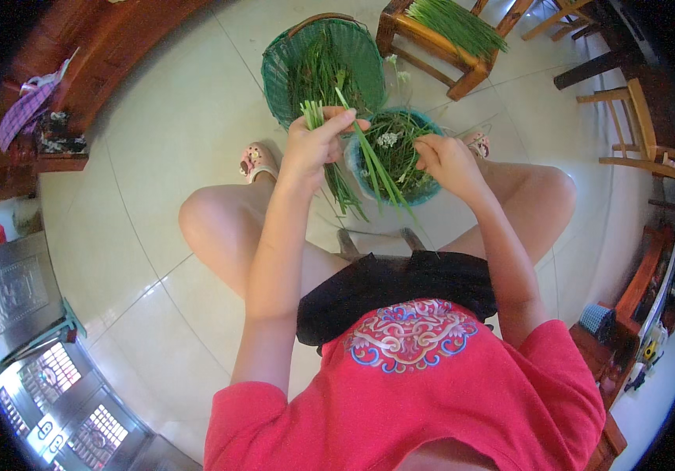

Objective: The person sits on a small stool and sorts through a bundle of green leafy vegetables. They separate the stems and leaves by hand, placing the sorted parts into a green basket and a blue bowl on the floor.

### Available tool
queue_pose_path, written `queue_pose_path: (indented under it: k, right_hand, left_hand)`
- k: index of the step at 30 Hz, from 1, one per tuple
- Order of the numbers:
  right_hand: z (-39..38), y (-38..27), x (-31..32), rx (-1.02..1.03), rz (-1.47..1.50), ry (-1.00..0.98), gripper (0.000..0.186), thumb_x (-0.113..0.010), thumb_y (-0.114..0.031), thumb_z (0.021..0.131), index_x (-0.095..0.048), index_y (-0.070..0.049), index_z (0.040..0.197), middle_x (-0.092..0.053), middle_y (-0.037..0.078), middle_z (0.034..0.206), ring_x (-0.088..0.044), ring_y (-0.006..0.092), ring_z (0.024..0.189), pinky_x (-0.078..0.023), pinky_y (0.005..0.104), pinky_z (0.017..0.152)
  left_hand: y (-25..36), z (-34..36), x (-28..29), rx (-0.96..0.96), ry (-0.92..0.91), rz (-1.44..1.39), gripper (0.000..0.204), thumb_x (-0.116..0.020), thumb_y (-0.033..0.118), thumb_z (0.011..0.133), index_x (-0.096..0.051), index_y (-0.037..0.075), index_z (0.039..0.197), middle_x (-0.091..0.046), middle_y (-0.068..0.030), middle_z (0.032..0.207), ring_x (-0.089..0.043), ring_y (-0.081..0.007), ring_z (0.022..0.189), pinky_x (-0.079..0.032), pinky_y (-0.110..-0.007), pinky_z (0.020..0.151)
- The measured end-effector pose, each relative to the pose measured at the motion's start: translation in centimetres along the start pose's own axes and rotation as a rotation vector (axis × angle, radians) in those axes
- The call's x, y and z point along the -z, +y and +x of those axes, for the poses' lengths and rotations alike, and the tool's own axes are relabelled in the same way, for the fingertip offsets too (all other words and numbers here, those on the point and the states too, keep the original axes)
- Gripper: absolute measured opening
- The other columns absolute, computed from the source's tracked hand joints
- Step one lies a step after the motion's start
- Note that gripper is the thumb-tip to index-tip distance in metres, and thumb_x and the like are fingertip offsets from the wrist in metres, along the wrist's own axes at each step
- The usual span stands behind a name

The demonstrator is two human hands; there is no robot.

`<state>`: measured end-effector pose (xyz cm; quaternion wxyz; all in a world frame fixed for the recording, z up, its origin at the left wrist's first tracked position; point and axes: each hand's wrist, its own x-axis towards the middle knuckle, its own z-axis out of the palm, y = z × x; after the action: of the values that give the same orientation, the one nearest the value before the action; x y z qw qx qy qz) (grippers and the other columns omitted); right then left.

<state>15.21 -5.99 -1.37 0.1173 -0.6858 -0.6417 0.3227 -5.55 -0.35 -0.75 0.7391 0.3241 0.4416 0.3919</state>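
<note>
My left hand (315, 145) is closed around a bundle of garlic chives (342, 188), whose pale cut ends stick out above the fist. Between its thumb and forefinger a few more chive stalks (375, 163) slant down to the right, over the bin. My right hand (446, 161) is pinched at the right rim of the blue-green bin (429, 194); whatever its fingertips hold is too small to make out. Tangled green and brownish scraps with white blossoms (388, 140) fill the bin. Just beyond my left hand stands a green woven basket (277, 67) with more long chives inside.
At the far right, a wooden stool (413, 39) bears a neat pile of chives (460, 28). My knees flank the bin on the tiled floor (133, 228). Wooden chairs (642, 129) stand along the right, and a reddish wooden cabinet (113, 47) at the far left.
</note>
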Motion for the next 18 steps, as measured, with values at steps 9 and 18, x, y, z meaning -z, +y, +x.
queue_pose_path:
  k: [9,18]
  right_hand:
    - [-1.1,-0.1,-0.3,-0.051,0.938,-0.61,0.025,-0.055,-0.01,0.076,-0.054,0.001,0.098,-0.061,0.007,0.085,-0.057,0.011,0.073,-0.045,0.0215,0.062]
    - [-2.5,-0.7,-0.6,-0.108,1.17,-0.823,0.028,-0.058,-0.009,0.074,-0.053,0.004,0.099,-0.06,0.013,0.087,-0.059,0.0137,0.075,-0.046,0.0219,0.059]
  left_hand:
    - [0.5,0.3,0.3,-0.011,0.025,-0.067,0.012,-0.059,0.012,0.074,-0.053,0.005,0.08,-0.062,-0.0113,0.076,-0.027,-0.0006,0.036,-0.022,-0.017,0.035]
    - [0.4,0.5,0.5,-0.049,0.023,-0.085,0.012,-0.06,0.012,0.074,-0.054,0.004,0.08,-0.062,-0.0119,0.077,-0.027,-0.0007,0.036,-0.023,-0.017,0.035]
